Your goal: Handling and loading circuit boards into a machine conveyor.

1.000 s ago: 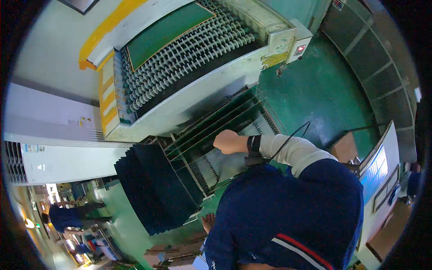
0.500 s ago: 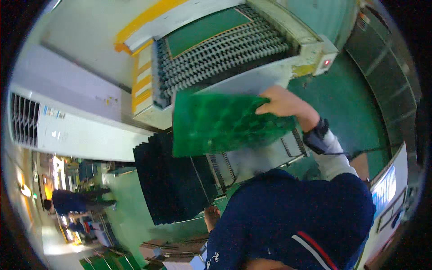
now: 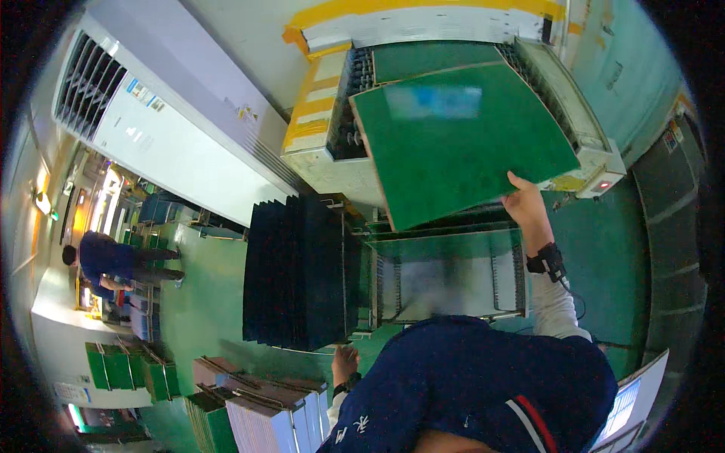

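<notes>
One grn panel (image 3: pixel 461 143) pinched in R fingers (image 3: pixel 516 199) nr rollers (image 3: pixel 362 74); L fingers (image 3: pixel 346 352): can't tell.

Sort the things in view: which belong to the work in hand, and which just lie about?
Work in hand:
green board, gripped by the right hand
roller machine, partly covered by the board
toothed rack
probably the dark stack, near the left hand

Apparently just about:
tall white cabinet
pale boards, lower left

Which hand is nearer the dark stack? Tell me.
Left. The left hand is near the lower edge of the dark stack; the right hand is farther off, holding a green panel.
</notes>
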{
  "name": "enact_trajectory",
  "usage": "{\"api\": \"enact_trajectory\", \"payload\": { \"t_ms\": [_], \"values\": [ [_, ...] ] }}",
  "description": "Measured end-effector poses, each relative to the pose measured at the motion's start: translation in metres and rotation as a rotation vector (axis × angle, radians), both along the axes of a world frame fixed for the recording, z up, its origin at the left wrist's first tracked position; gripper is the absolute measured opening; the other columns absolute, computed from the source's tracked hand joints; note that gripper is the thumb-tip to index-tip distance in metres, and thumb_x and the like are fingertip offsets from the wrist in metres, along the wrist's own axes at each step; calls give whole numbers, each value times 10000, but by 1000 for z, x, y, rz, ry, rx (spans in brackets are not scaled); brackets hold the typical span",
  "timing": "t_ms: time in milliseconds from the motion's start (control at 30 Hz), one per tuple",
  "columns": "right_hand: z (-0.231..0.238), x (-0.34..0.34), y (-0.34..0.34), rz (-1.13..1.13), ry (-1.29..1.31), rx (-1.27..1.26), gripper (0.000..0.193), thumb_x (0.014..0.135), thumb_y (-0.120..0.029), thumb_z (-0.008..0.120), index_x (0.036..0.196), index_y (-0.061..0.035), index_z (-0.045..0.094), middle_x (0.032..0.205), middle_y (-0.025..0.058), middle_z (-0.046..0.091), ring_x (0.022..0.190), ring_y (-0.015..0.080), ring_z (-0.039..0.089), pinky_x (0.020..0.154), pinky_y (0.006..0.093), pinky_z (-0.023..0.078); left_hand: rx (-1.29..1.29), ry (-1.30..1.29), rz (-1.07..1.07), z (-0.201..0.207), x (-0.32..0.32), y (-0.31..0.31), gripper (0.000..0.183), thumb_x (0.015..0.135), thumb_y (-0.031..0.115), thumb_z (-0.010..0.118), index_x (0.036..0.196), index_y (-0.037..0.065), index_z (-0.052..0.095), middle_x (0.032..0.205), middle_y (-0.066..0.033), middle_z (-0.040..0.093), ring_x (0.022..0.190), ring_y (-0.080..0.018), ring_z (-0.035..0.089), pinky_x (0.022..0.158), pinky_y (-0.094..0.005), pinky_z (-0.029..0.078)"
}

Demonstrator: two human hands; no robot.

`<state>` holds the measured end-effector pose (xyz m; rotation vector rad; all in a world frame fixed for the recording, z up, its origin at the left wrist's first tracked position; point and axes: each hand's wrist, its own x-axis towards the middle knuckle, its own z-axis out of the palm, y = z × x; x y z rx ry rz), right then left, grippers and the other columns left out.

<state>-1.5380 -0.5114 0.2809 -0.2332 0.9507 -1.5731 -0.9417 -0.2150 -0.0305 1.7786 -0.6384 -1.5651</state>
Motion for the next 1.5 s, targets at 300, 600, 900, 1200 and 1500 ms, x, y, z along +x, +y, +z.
{"api": "enact_trajectory", "payload": {
  "t_ms": [300, 600, 900, 1200, 1500],
  "values": [
    [-48, 1, -34, 82, -105, 107, 183, 836, -158, 681, 872, -50, 538, 849, 76, 560, 782, 222, 537, 724, 353, 514, -79, -174, -237, -40, 17, 34, 537, 906, 342, 523, 1321, 30, 388, 1295, -92, 512, 1143, -250, 510, 917, -394, 433],
    [-61, 2, -56, 71, -101, 157, 232, 817, -172, 702, 896, -40, 528, 821, 99, 539, 767, 242, 559, 681, 371, 525, 37, 408, 703, 11, -33, 28, 538, 939, 375, 505, 1294, -17, 406, 1293, -192, 485, 1041, -372, 551, 774, -423, 476],
    [-55, 16, -63, 106, -108, 115, 280, 826, -188, 696, 938, -30, 493, 862, 120, 548, 825, 277, 586, 701, 362, 538, 101, 354, 757, 49, -55, 23, 514, 936, 363, 510, 1259, -25, 419, 1241, -218, 514, 994, -390, 551, 764, -446, 475],
    [-53, 13, -73, 110, -70, 67, 230, 863, -207, 650, 963, -44, 523, 889, 102, 605, 821, 239, 589, 735, 320, 516, 86, 341, 849, 46, -64, 39, 515, 956, 340, 465, 1276, -56, 393, 1235, -219, 512, 1030, -397, 544, 832, -471, 477],
    [-54, 10, -79, 109, -118, 28, 262, 852, -166, 661, 963, -4, 487, 874, 132, 552, 765, 280, 600, 710, 367, 542, 57, 380, 882, 45, -70, 49, 484, 968, 338, 436, 1258, -48, 405, 1238, -211, 515, 1101, -378, 517, 851, -459, 473]
  ]
}}
